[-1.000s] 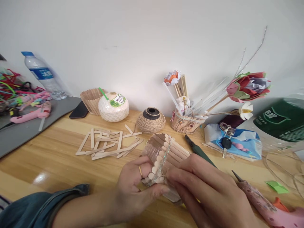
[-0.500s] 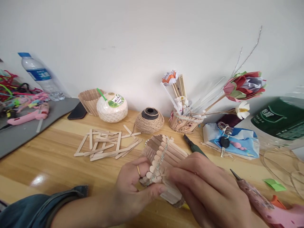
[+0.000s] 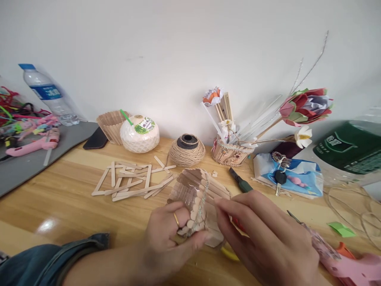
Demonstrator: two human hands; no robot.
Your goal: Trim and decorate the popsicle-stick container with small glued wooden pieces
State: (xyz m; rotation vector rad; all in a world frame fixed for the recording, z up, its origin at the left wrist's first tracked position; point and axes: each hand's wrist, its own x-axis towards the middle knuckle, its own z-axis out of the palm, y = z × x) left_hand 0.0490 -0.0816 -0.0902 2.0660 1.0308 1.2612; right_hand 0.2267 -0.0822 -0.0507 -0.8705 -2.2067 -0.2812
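A cup-like holder of wooden craft sticks (image 3: 190,194) is tilted on its side, its open mouth facing left, with a glittery silver-green trim along the rim. My left hand (image 3: 172,230), a ring on one finger, grips the rim with the thumb on the outside. On the holder's right side, my right hand (image 3: 262,230) has thumb and forefinger pinched close to the outer sticks; whatever may be between the fingertips is too small to make out. Loose craft sticks (image 3: 133,182) lie to the left, behind my left hand.
Behind stand a twine spool (image 3: 187,151), a white coconut (image 3: 139,135) and a decorated holder with paper flowers (image 3: 230,153). A pink glue gun (image 3: 351,266) lies at right, its nozzle near my right hand. A green-handled tool (image 3: 242,183) lies behind that hand.
The stick holder has turned slightly, showing more of its inside. My right fingertips have shifted up and a little right along its side. Something yellow shows more below.
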